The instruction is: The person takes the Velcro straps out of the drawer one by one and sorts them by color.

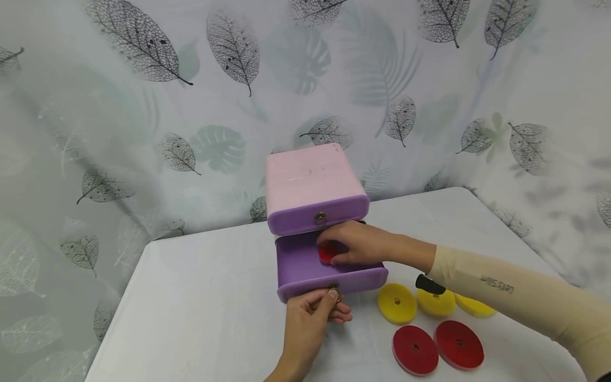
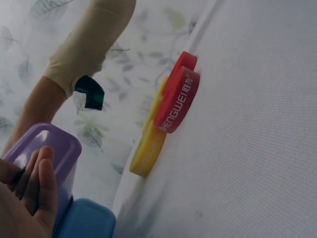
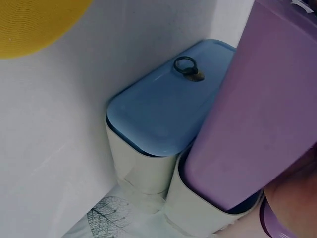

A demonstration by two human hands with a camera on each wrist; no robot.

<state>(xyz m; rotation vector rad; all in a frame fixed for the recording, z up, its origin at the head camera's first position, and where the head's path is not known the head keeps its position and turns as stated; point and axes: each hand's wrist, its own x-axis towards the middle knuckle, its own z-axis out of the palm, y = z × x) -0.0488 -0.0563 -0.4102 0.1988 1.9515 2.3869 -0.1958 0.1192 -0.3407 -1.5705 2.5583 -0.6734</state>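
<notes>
A pink cabinet [image 1: 310, 175] has its middle purple drawer [image 1: 298, 268] pulled out. My left hand [image 1: 305, 321] is at the drawer's front, pinching its metal ring pull [image 1: 336, 295] with thumb and fingers. Inside the drawer, my right hand [image 1: 360, 241] holds a small red roll [image 1: 326, 255] between thumb and fingers; part of the roll is hidden by the hand. In the left wrist view the left fingers [image 2: 47, 183] lie in front of the purple drawer. The right wrist view catches the drawer's side [image 3: 257, 109] and a little of the right hand.
Yellow rolls of tape [image 1: 397, 303] and red rolls of tape [image 1: 415, 350] lie on the white table [image 1: 191, 307], right of the cabinet. A blue drawer [image 3: 163, 104] with a ring pull sits under the purple one, pushed in. A leaf-printed curtain [image 1: 286, 95] hangs behind.
</notes>
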